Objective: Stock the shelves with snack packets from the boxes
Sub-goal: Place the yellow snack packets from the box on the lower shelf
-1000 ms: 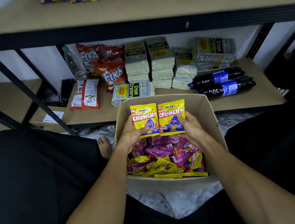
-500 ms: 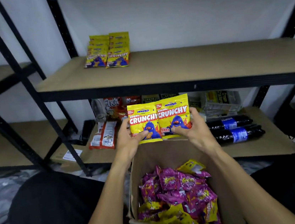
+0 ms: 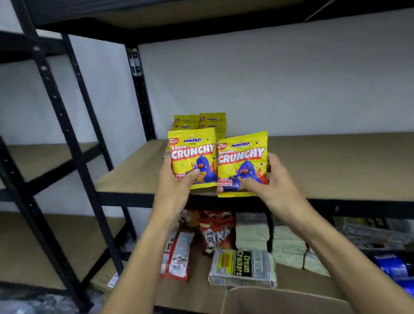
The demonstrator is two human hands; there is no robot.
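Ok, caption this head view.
Left hand holds one Crunchy packet, right hand another, before the stacked packets on the shelf.

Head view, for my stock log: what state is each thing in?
Left packet: upright, gripped by left hand.
Right packet: slightly tilted, gripped by right hand.
Stack: lying on the shelf, behind both packets.
Box: open.
Bottles: lying on their sides.
Crackers: lying flat.

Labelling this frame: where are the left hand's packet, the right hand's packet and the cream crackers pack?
Left-hand packet (image 3: 194, 154): head view, on its CRUNCHY lettering.
Right-hand packet (image 3: 241, 155): head view, on its CRUNCHY lettering.
Cream crackers pack (image 3: 242, 263): head view, on its printed name.
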